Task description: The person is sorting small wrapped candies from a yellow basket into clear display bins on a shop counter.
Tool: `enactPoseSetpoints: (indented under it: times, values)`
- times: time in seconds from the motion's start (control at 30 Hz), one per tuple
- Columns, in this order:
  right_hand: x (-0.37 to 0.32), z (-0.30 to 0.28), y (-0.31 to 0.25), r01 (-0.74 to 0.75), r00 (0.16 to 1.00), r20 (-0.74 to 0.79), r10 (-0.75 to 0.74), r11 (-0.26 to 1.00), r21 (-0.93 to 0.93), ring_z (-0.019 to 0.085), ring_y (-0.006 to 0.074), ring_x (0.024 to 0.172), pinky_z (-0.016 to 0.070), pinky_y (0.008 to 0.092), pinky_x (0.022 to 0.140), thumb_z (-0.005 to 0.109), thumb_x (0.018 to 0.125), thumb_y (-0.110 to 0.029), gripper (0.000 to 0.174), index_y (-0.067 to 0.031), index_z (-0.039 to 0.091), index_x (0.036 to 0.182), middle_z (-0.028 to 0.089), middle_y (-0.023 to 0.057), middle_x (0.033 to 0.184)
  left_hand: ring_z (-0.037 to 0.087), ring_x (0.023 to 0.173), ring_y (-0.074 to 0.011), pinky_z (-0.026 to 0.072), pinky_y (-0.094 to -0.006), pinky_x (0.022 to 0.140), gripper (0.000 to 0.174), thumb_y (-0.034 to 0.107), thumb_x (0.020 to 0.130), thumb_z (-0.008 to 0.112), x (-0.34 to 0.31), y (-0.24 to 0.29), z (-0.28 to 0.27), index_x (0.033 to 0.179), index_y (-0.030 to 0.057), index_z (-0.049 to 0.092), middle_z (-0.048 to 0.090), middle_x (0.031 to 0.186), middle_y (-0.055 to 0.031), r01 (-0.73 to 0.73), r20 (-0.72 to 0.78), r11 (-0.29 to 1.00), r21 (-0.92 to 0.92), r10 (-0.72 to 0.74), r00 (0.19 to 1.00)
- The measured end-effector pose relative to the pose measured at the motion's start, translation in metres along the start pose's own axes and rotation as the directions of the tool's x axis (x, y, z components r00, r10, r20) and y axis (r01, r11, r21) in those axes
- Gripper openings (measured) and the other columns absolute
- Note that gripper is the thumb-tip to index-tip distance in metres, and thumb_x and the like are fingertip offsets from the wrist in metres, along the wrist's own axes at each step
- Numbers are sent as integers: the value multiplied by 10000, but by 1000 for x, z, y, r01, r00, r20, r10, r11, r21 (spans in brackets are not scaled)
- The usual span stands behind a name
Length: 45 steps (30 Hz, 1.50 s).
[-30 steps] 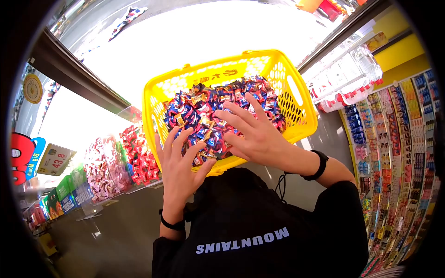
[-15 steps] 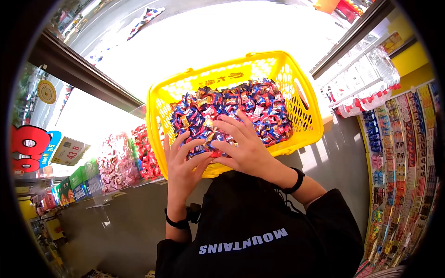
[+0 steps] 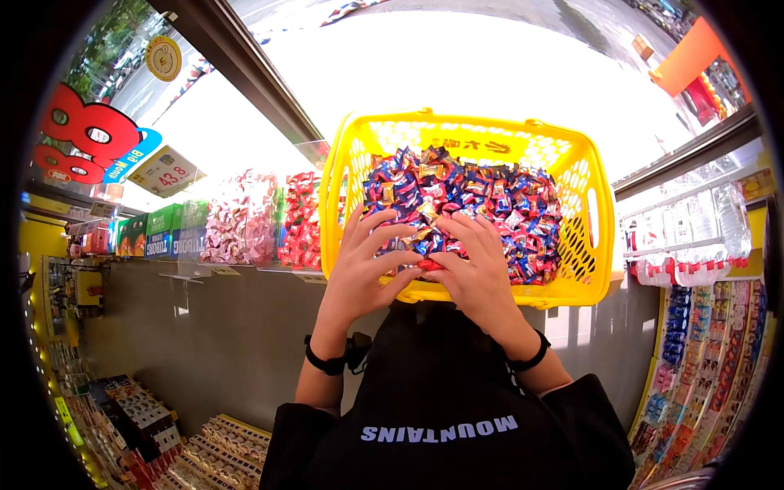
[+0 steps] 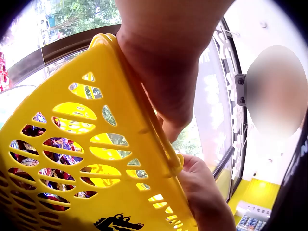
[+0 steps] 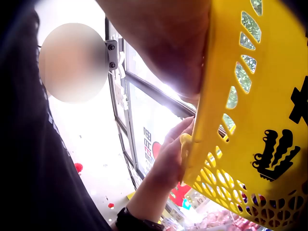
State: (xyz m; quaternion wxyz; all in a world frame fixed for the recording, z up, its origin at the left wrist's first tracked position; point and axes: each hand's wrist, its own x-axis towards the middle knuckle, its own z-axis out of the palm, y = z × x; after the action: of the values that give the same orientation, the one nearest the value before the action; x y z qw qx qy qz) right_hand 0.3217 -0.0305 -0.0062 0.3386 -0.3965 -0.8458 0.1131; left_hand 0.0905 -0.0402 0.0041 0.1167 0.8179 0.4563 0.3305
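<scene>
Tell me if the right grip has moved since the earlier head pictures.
Yes: against the yellow shopping basket, the right grip has drawn back toward the near rim and leftward, closer to the left grip.

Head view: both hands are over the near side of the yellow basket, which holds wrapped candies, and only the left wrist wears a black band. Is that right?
Not quite: the head view shows a black band on the right wrist too. The rest stands: the left hand and right hand are over the near side of the yellow basket, which holds wrapped candies.
</scene>
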Motion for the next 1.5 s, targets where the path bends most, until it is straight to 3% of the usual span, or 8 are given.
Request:
enactPoseSetpoints:
  times: [0.23,0.53,0.8,1.03,1.13,1.23,1.33,1.5]
  values:
    - [2,0,2,52,999,-8,-52,998,34,539,350,1390,386,576,1182,826,841,-157,209,-69,741,1011,623,122,1421,561,1382,-286,334,-576,1257,259,303,820,891,-1,0,4,1064,252,822,694,1337,21,-1,29,1000,12,1,1000]
    - [1,1,2,34,999,-23,-33,998,57,500,401,1423,370,617,1194,721,894,-100,125,-32,724,999,606,170,1429,576,1364,-302,352,-575,1247,248,258,775,910,0,0,2,1017,260,856,731,1280,16,-1,14,999,49,0,1000]
    - [0,6,4,99,993,-62,-97,995,33,518,376,1378,349,606,1206,675,885,-102,120,10,715,906,610,180,1399,573,1369,-306,350,-553,1251,276,193,740,927,5,0,2,1007,232,869,738,1287,-13,39,12,998,-43,-39,999]
    - [-1,5,2,100,995,-26,-99,995,10,517,374,1372,339,604,1209,658,895,-117,139,4,725,908,609,179,1387,579,1366,-310,345,-549,1258,250,222,731,938,5,0,1,972,213,877,744,1271,-21,58,11,995,-76,-57,998]
    - [-2,3,2,94,996,11,-94,995,-19,518,384,1387,358,608,1190,774,902,-188,173,-30,715,943,603,175,1417,580,1367,-309,346,-550,1257,234,250,735,937,3,-2,1,959,212,879,752,1254,-16,59,8,996,-71,-59,998]
    - [-3,4,3,88,996,17,-88,996,-8,508,388,1395,350,610,1192,780,908,-199,179,-37,718,955,593,177,1430,585,1363,-308,349,-551,1255,215,263,743,934,1,-5,3,941,204,875,757,1242,-11,61,1,996,-71,-61,998]
    - [-2,7,2,69,998,-3,-69,997,42,508,387,1375,322,608,1217,675,907,-131,133,-4,715,923,606,199,1397,595,1352,-302,357,-552,1249,188,261,749,930,0,-8,5,910,194,862,758,1231,-7,55,-13,998,-42,-56,998]
    - [-1,4,1,55,998,16,-57,996,71,508,390,1373,324,605,1215,712,914,-135,122,-16,711,944,599,203,1410,608,1335,-293,380,-554,1230,170,249,749,927,-1,-6,5,873,178,835,758,1199,-1,51,-30,999,-6,-52,998]
